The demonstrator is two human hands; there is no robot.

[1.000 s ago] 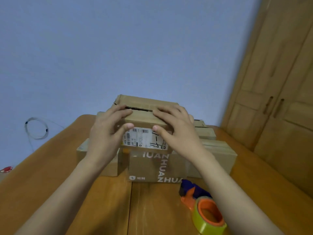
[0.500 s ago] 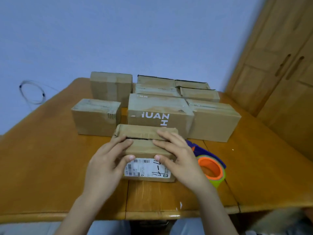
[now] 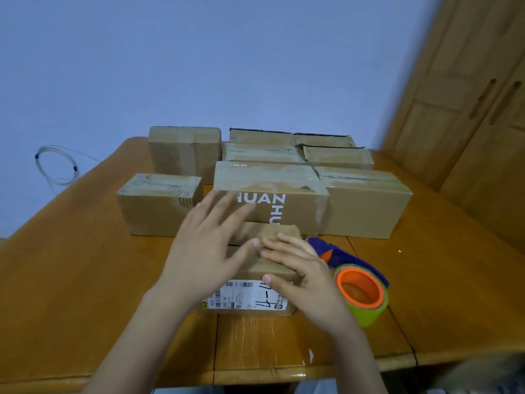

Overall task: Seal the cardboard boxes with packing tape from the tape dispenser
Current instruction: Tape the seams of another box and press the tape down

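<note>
Bearing a label, box [image 3: 250, 297] seemingly unsealed

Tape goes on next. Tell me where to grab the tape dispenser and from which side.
Grip the blue handle of the tape dispenser, coming from above with the right hand. The handle points away toward the boxes, bare and narrow, while the near end is the bulky tape roll.

Two bare forearms, no sleeves, left hand [image 3: 204, 253], right hand [image 3: 305, 275]
</note>
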